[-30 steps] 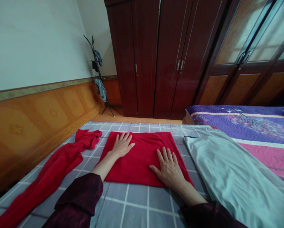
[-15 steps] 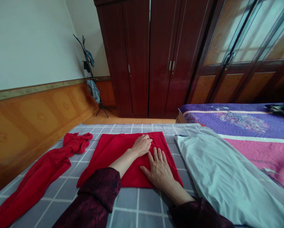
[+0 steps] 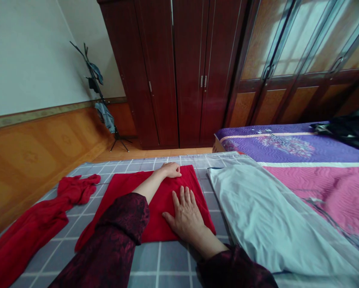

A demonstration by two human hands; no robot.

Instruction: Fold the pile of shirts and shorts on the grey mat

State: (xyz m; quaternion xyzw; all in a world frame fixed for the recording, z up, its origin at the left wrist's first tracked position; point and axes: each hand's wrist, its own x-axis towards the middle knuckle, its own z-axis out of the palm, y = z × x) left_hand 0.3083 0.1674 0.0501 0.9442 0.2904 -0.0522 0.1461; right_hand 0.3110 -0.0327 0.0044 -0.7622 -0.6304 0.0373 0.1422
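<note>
A red folded garment (image 3: 155, 224) lies flat on the grey checked bed cover, under both of my hands. My left hand (image 3: 171, 170) rests near its far edge with the fingers curled inward; whatever they may hold is hidden. Closer to me, my right hand (image 3: 188, 219) presses flat on the cloth, fingers spread and pointing away. Left of the garment, another red piece of clothing (image 3: 38, 224) lies long and rumpled, bunched at its far end. To the right is a pale grey-green garment (image 3: 257, 216), laid out lengthwise with soft wrinkles and a dark edge at its far corner.
The grey checked bed cover (image 3: 151, 264) spreads under the clothes. Beyond it stand a dark red wardrobe (image 3: 188, 108) and a coat stand (image 3: 100, 94) with things hung on it. At right, a purple and pink quilt (image 3: 287, 146) bears a dark bundle (image 3: 350, 128).
The view has turned to the right, so everything sits further left. My left hand has moved slightly toward the garment's far edge and curled more. My right hand stays flat on the cloth.
</note>
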